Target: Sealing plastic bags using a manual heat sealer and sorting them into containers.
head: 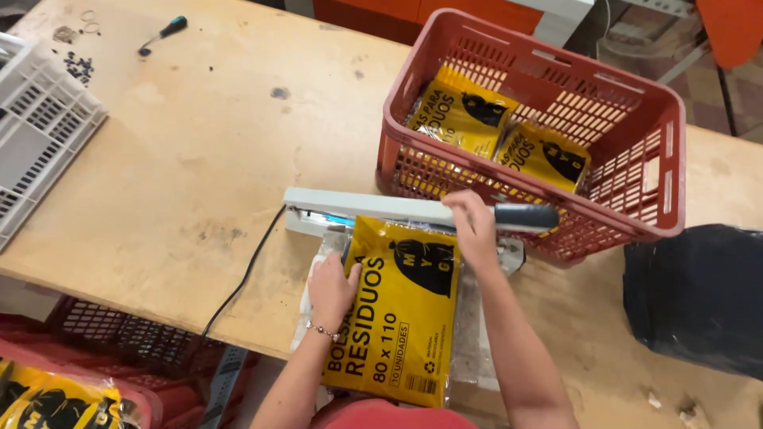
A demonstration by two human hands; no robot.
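A yellow plastic package with black print (397, 310) lies on the wooden table (199, 159), its far end under the arm of a white heat sealer (373, 208). My left hand (330, 287) rests flat on the package's left edge, a bracelet at its wrist. My right hand (474, 226) presses on the sealer's arm close to its dark handle (526, 215), and the arm is down on the package.
A red plastic crate (668, 151) behind the sealer holds two yellow packages (457, 111). A dark bag pile (699, 294) sits right. A white crate (40, 135) stands left, a screwdriver (163, 33) far left. The black cord (246, 274) runs off the front edge.
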